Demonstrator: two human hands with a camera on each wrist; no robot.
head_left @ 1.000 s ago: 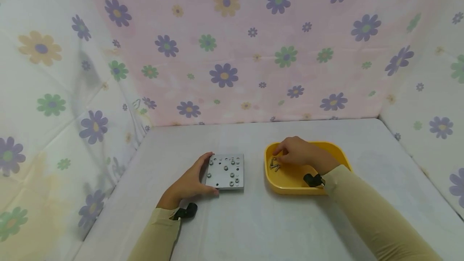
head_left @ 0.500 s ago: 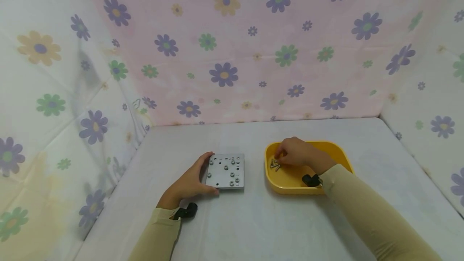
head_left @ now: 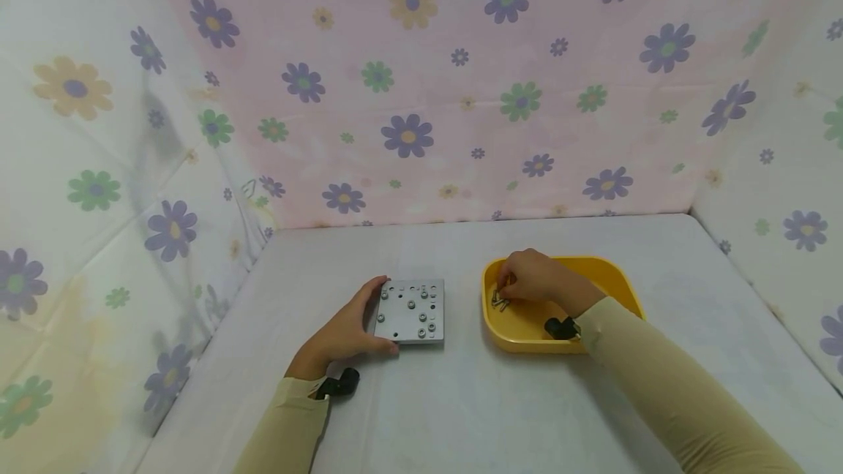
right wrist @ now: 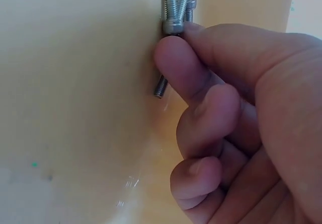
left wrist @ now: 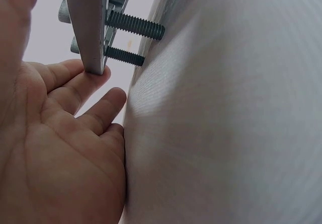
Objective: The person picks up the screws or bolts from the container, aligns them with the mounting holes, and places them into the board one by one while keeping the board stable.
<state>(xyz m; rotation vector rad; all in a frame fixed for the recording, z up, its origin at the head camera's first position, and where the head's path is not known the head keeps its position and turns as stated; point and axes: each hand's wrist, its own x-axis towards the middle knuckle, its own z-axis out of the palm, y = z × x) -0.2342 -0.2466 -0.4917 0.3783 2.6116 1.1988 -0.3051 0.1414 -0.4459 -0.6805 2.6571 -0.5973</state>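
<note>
My left hand (head_left: 342,331) grips the left side of a square metal plate (head_left: 398,309), thumb at the near corner and fingers at the far one. Several socket-head screws (head_left: 411,305) sit in the plate's holes. From the left wrist, threaded screw shanks (left wrist: 136,25) stick out of its underside, their ends close to the table. My right hand (head_left: 530,275) reaches into a yellow tray (head_left: 527,347), fingers curled. Thumb and index finger pinch the head of a screw (right wrist: 173,27) in the right wrist view. More loose screws (head_left: 504,306) lie at the tray's left end, partly behind the fingertips.
A white cloth covers the table (head_left: 454,415). Flowered fabric (head_left: 454,130) hangs behind and on both sides. The tray's raised wall surrounds the right hand, and a strip of table separates the tray from the plate.
My right hand has shifted slightly left and down onto the screws, its fingertips now covering some of them. The left hand and the plate have stayed in place.
</note>
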